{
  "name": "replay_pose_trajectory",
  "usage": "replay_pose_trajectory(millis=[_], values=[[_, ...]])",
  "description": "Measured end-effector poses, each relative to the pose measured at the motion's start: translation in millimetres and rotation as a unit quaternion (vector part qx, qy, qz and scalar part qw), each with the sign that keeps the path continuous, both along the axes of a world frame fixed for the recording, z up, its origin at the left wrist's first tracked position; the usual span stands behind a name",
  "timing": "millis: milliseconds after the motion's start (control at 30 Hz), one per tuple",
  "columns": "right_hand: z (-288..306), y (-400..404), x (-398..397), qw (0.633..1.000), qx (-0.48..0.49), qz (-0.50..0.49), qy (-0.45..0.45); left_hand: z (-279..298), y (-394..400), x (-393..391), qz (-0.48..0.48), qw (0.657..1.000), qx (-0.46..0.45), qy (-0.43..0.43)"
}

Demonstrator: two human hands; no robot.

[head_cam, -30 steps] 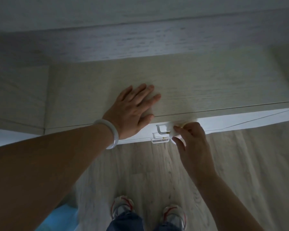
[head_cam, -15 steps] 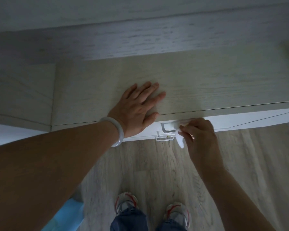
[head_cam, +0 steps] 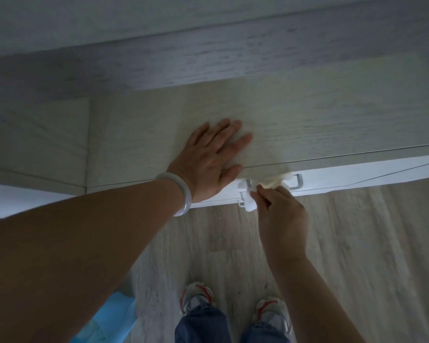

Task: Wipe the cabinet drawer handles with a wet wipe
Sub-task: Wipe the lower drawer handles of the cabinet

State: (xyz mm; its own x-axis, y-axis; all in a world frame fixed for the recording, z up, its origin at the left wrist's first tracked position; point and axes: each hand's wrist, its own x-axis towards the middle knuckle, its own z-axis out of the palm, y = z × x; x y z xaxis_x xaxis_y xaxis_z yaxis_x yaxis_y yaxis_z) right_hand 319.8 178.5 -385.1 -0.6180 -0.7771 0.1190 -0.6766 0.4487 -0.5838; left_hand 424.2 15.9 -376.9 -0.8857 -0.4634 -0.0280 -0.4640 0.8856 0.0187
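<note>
While my left hand (head_cam: 208,157) lies flat and spread on the cabinet top (head_cam: 307,115), my right hand (head_cam: 280,214) pinches the wet wipe (head_cam: 252,203) around the top drawer handle (head_cam: 296,184) — mid-wipe, I'd say — next comes the lower handle (head_cam: 240,203).

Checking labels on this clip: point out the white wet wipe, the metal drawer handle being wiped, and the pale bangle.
White wet wipe (head_cam: 249,206): head view, hanging lower corner.
Metal drawer handle (head_cam: 299,181): head view, exposed right end.
Pale bangle (head_cam: 183,194): head view, band over left wrist.
</note>
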Motion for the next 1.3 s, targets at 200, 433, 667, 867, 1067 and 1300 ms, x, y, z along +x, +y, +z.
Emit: replay_pose_trajectory(millis=[200,433,667,867,1067,1300], values=[[11.5,-34.6,11.3,0.973,0.180,-0.113,-0.092,0.0,0.9,-1.1,0.006,1.000,-0.009,0.002],[9.9,-18.8,3.0,0.988,0.129,-0.052,-0.066,0.9,1.8,-0.6,0.005,1.000,-0.010,-0.009],[3.1,28.3,-59.2,0.999,0.024,0.027,-0.018,0.3,1.2,-1.0,-0.001,1.000,0.001,0.001],[-2.0,15.8,-46.4,0.998,0.007,0.047,0.035,1.0,0.9,-0.1,0.000,1.000,-0.007,-0.003],[-8.7,15.4,-21.9,0.997,-0.041,0.059,-0.021,2.2,0.6,-0.8,0.003,1.000,-0.006,-0.008],[-4.3,13.9,-28.0,0.995,-0.056,0.036,-0.076,1.3,1.5,-0.5,0.002,1.000,-0.007,-0.004]])
